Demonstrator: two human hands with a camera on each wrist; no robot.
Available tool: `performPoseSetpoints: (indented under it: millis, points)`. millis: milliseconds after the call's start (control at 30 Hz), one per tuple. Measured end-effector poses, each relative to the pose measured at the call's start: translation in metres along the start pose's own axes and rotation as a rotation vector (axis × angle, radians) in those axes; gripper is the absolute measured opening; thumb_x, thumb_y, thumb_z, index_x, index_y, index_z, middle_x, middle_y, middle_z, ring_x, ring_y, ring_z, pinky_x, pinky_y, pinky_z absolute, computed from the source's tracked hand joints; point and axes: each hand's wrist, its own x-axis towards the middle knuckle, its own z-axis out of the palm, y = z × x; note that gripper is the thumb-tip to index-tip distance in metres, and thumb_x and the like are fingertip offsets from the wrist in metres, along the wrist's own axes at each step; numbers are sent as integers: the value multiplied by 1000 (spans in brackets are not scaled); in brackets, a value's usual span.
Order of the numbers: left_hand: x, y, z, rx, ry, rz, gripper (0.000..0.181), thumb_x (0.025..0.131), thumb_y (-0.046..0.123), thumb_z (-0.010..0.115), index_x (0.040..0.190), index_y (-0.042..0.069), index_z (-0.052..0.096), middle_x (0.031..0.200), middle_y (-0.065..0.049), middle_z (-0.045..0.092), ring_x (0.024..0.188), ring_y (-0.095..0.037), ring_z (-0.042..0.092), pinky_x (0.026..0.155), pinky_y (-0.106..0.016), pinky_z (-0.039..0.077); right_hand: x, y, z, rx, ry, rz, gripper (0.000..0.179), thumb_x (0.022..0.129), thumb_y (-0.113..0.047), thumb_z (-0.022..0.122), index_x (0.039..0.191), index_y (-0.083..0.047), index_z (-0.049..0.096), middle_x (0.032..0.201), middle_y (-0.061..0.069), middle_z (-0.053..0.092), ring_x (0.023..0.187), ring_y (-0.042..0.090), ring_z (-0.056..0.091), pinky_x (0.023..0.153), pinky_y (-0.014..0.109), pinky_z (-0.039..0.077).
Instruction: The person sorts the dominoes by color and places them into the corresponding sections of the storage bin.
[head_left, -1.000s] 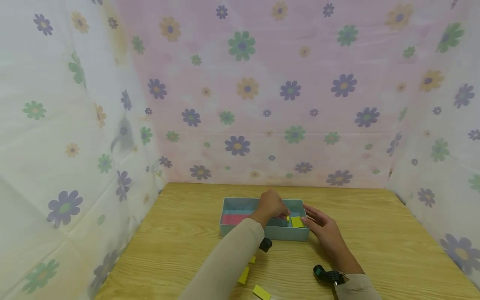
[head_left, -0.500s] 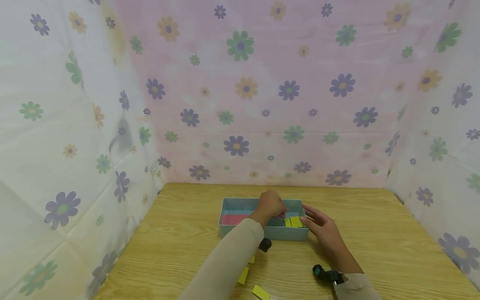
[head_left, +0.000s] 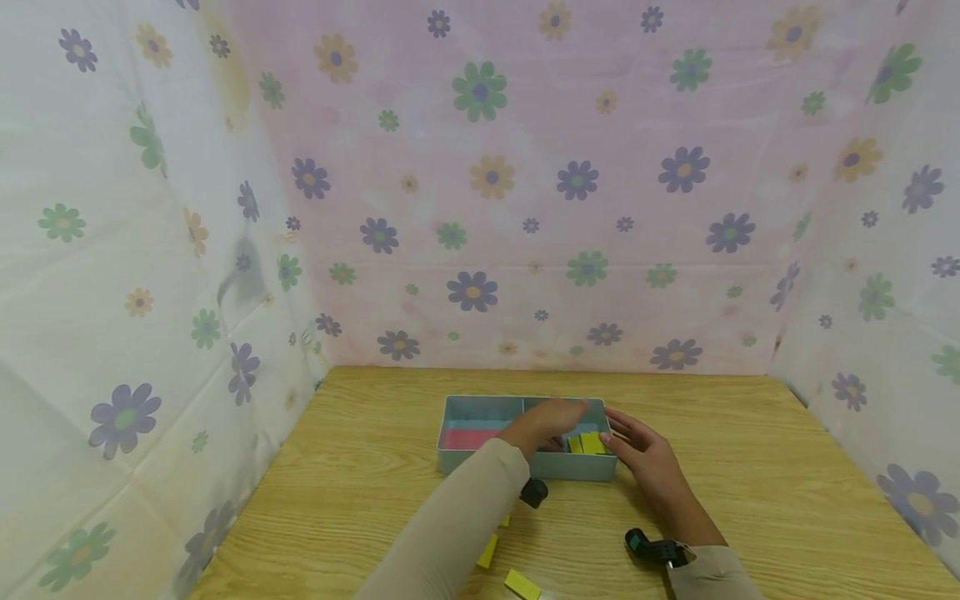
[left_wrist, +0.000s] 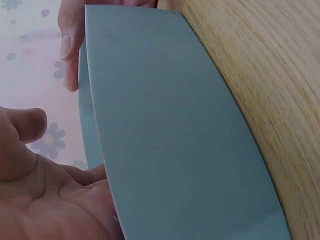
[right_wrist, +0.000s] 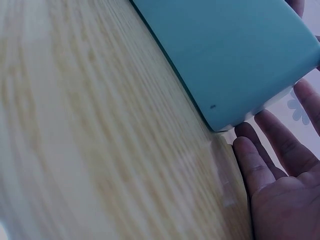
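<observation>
A light blue two-compartment box (head_left: 577, 468) stands on the table. Flat yellow blocks (head_left: 592, 443) lie at the right end of its right compartment, and something flat and pink-red (head_left: 467, 439) lies in the left one. My left hand (head_left: 551, 419) is over the right compartment; in the left wrist view its palm (left_wrist: 55, 200) shows with the thumb apart and nothing held. My right hand (head_left: 652, 462) holds the box's right end, thumb at the rim. The right wrist view shows its fingers (right_wrist: 285, 142) against the outer end wall (right_wrist: 235, 60).
Loose yellow blocks (head_left: 522, 585) lie on the wooden table (head_left: 360, 467) near the front, partly hidden by the left sleeve (head_left: 457, 525). A flowered cloth (head_left: 480, 208) encloses the back and sides. Black wrist cameras (head_left: 534, 492) sit at both wrists.
The yellow block that my left hand pinched now lies beside the others in the right compartment. The left hand has let go and its fingers have spread. My right hand keeps its place.
</observation>
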Motion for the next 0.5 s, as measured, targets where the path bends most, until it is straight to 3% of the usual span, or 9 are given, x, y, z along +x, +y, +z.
performPoseSetpoints:
  millis: [267,500]
  points:
    - [-1,2,6,-36,16,-10,72,103,64,46,150,11,55,128,-20,66,110,-35,67,95,-50,57,1,2,0,5,-2,0,62,103,-38,65,159,-21,43,164,12,41,150,36,38,98,13,49]
    - [3,1,9,-56,73,-15,75,102,62,50,158,12,43,118,-17,67,101,-32,66,88,-50,57,2,1,1,0,10,9,64,102,-40,65,159,-20,44,163,13,43,149,36,41,97,13,50]
